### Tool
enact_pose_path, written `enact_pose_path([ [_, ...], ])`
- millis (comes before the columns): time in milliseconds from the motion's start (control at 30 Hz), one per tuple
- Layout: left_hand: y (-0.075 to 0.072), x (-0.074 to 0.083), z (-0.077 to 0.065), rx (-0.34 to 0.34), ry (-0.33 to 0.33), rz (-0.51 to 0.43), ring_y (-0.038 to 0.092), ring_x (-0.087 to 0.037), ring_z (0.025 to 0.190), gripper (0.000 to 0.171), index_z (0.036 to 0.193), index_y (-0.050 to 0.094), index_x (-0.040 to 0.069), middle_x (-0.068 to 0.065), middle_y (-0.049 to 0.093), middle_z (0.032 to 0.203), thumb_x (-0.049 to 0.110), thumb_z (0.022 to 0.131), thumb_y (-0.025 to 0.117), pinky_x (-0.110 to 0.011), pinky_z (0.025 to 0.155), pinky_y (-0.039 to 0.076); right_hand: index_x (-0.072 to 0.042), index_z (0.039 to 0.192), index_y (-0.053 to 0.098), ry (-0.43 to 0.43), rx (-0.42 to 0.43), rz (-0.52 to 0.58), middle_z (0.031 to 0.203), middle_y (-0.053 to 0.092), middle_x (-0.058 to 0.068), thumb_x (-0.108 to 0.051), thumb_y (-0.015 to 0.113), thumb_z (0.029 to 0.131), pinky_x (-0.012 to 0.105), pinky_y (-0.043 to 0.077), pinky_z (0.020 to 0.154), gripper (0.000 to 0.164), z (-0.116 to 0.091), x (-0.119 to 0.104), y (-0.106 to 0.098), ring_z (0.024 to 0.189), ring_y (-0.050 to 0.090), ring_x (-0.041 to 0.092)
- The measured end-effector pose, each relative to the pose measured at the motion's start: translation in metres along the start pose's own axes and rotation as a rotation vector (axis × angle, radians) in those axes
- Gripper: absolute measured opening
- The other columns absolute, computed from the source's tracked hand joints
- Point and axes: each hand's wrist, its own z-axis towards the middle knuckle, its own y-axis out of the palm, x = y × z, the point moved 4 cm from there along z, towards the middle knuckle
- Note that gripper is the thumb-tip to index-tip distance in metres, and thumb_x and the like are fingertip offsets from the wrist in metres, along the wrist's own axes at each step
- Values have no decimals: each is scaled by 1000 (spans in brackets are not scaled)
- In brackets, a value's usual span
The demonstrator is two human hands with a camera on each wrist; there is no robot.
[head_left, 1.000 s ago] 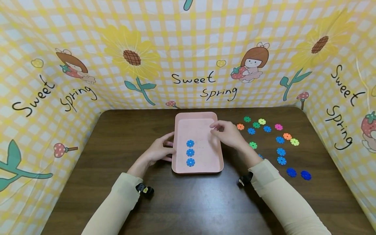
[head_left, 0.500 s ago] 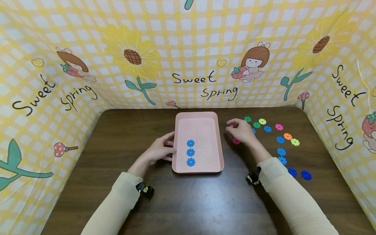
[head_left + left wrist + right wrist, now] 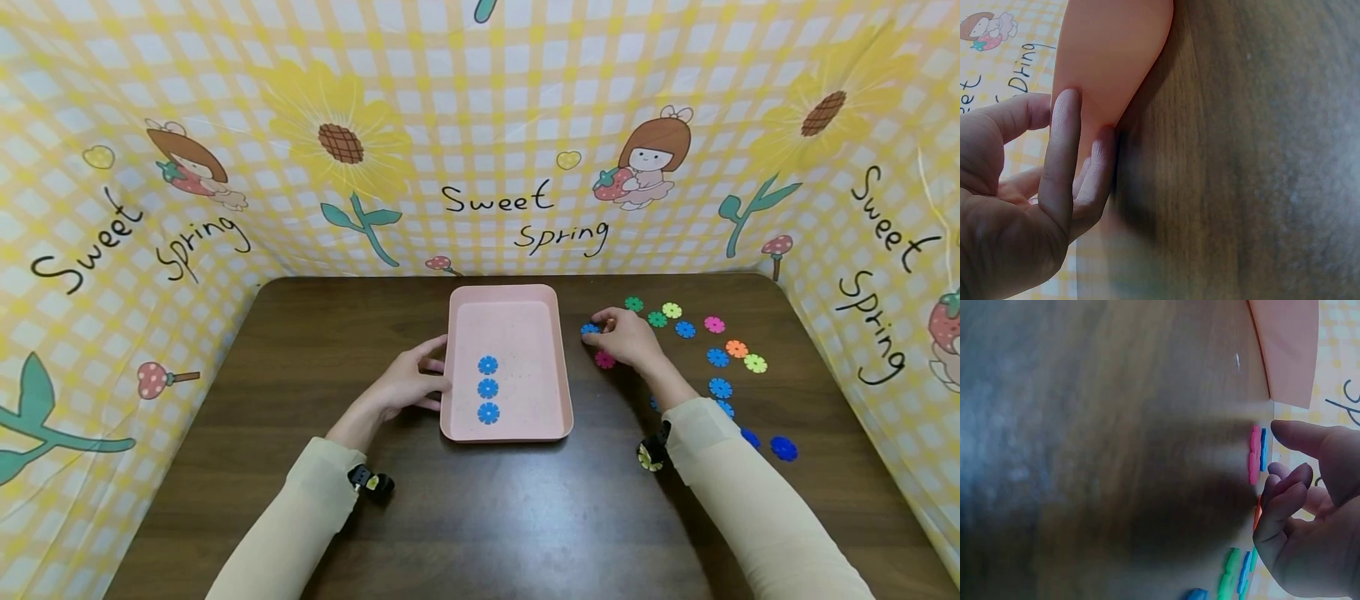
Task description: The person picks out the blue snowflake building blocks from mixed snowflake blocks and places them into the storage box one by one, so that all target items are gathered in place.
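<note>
In the head view my left hand (image 3: 401, 382) rests at the left side of a pink tray (image 3: 525, 375), its fairly straight fingers (image 3: 1060, 156) against the outer wall in the left wrist view. Three blue notched plastic discs (image 3: 487, 388) lie in a column on the tray's left half. Right of the tray, my right hand (image 3: 626, 335) is low over the table with thumb and fingertips right at another blue disc (image 3: 588, 329). A gap shows between thumb (image 3: 1294, 434) and fingers in the right wrist view. A pink disc (image 3: 604, 359) lies just in front.
Several green, blue, yellow, orange and pink discs (image 3: 717, 357) are scattered on the right of the brown table (image 3: 480, 517). Two dark blue discs (image 3: 783, 448) lie nearest the right sleeve, which partly covers one. A checked cloth (image 3: 480, 108) stands around the back and sides.
My right hand has moved from over the tray's right rim rightward to the blue disc beside it. The left hand and the three discs in the tray stay put.
</note>
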Motion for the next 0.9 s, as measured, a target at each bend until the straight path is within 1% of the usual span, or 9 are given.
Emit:
enact_pose_path([
  [200, 0, 0, -1, -2, -5, 2, 71, -31, 87, 87, 164, 32, 19, -27, 50, 131, -2, 89, 70, -45, 70, 65, -4, 128, 67, -25, 1, -66, 98, 62, 10, -33, 75, 95, 39, 48, 70, 45, 2, 1, 1, 81, 58, 25],
  [300, 0, 1, -1, -1, -7, 5, 71, -31, 87, 87, 164, 32, 19, -27, 50, 131, -2, 90, 70, -45, 70, 65, -4, 126, 68, -28, 8, -82, 98, 62, 9, -33, 75, 94, 38, 47, 70, 43, 3, 1, 1, 81, 58, 25],
  [633, 0, 1, -1, 3, -8, 10, 71, -30, 86, 87, 164, 32, 20, -27, 50, 131, -2, 89, 71, -45, 70, 65, -2, 122, 69, -28, -1, -74, 106, 63, 12, -31, 76, 94, 43, 51, 80, 41, 3, 1, 0, 93, 59, 29],
  [800, 1, 1, -2, 3, -11, 5, 71, -31, 87, 87, 164, 32, 19, -27, 50, 131, -2, 89, 70, -45, 70, 65, -5, 121, 67, -41, 23, -75, 111, 64, 14, -31, 77, 93, 48, 51, 86, 40, 2, 1, 2, 99, 60, 32],
  [900, 0, 1, -2, 5, -7, 5, 71, -31, 88, 87, 164, 32, 19, -27, 50, 132, -2, 89, 70, -46, 70, 65, -8, 120, 65, -57, 36, -77, 111, 66, 13, -30, 77, 93, 49, 51, 85, 37, 1, -1, 2, 100, 62, 32],
])
